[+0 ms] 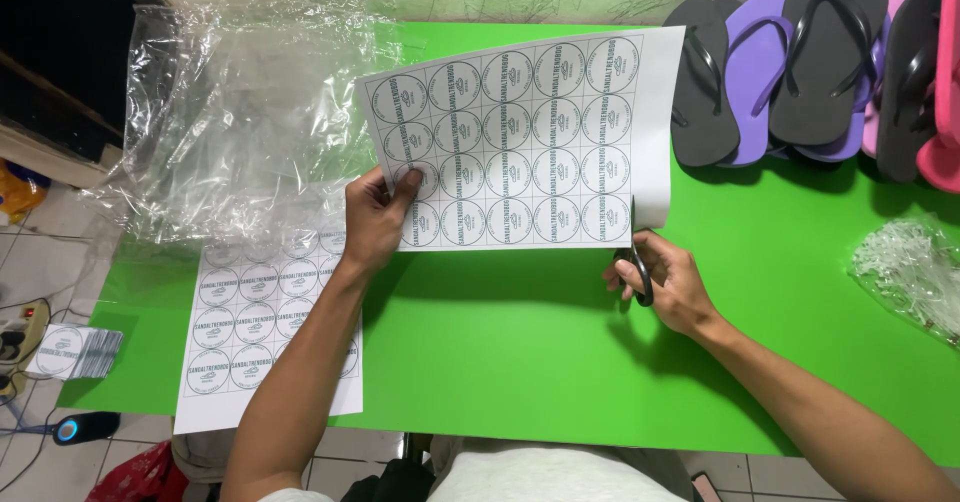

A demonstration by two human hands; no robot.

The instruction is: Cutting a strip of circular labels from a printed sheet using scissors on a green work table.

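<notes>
A white sheet of round stickers (520, 142) is held up above the green table (520, 352). The left hand (375, 217) pinches its left edge, and the right hand (665, 277) grips black scissors (638, 267) at its bottom right edge. More stickers (255, 312) lie flat nearby, and flip-flops (800, 62) sit at the back.

1. The left arm reaches forward from the lower middle, forearm bare and nearly straight.
2. The left hand (375, 224) is raised, thumb on top and fingers curled beneath in a pinch.
3. The right arm comes in from the lower right, angled inward.
4. The right hand (668, 280) is closed, knuckles up, fingers wrapped through dark handles.
</notes>
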